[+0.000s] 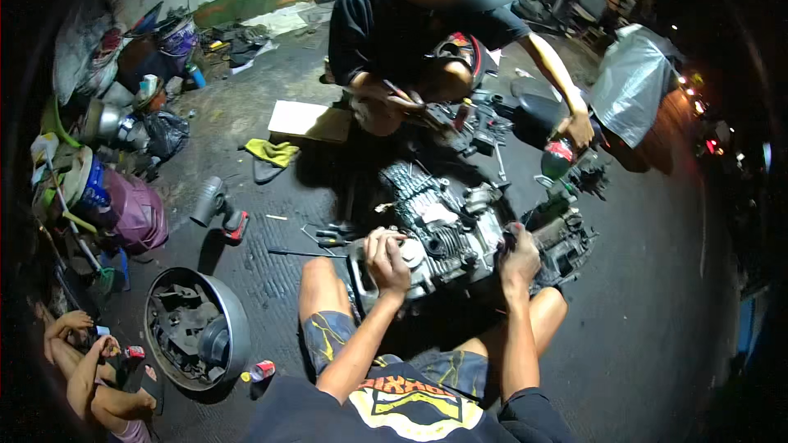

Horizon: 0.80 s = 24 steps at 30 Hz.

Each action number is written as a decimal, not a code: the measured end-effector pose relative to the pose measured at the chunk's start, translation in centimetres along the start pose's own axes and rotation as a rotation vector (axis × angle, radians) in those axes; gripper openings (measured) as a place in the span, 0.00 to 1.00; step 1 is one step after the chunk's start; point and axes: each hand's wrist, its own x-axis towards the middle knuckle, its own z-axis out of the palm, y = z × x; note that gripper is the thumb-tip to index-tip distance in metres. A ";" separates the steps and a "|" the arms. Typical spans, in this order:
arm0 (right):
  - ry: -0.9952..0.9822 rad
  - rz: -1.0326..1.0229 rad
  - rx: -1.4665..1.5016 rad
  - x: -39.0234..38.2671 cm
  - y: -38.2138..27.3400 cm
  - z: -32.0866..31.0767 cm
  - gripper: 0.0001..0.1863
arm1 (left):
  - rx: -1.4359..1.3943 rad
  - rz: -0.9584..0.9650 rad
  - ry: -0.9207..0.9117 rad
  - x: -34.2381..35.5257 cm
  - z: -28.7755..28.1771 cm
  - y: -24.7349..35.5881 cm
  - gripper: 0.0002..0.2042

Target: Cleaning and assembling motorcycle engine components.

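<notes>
**Two hands on a stripped engine at night**

A dark paved floor (648, 279) fills the scene, lit only around the middle. On it, between the person's bare knees, sits a motorcycle engine (447, 234), finned and grey, with loose parts and wiring spread behind it. Across the engine a second person (394, 25) in a black shirt crouches, one hand at the parts, the other arm stretched toward a green bottle (558, 156). A clear plastic sheet (632, 82) covers something at the upper right. To the lower left lies a round metal basin (234, 312) holding dark pieces, with a small red-capped can (261, 371) just beside it. A grey power tool (215, 205) rests further up the floor, near a yellow rag (272, 150) and a flat cardboard piece (308, 121). Screwdrivers (328, 238) lie just left of the engine.

The left hand (386, 261) is on the engine's near left end, fingers curled over a round pale cover there. The right hand (519, 258) presses against the engine's right side, fingers bent around its edge; what exactly they pinch cannot be told.
</notes>
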 end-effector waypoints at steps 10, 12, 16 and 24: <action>-0.017 0.308 -0.066 4.2 9.7 -2.5 0.15 | -0.009 -0.107 -0.005 -0.8 0.2 1.2 0.19; -0.123 0.384 0.035 3.7 10.8 -2.8 0.22 | 0.000 -0.063 0.002 -0.7 -0.3 0.7 0.19; -0.083 0.290 -0.016 5.0 11.1 -0.3 0.20 | -0.011 -0.083 -0.047 -0.4 -0.9 0.8 0.18; -0.066 0.355 -0.258 10.6 13.4 0.2 0.22 | -0.050 -0.119 -0.060 -0.2 0.3 1.0 0.20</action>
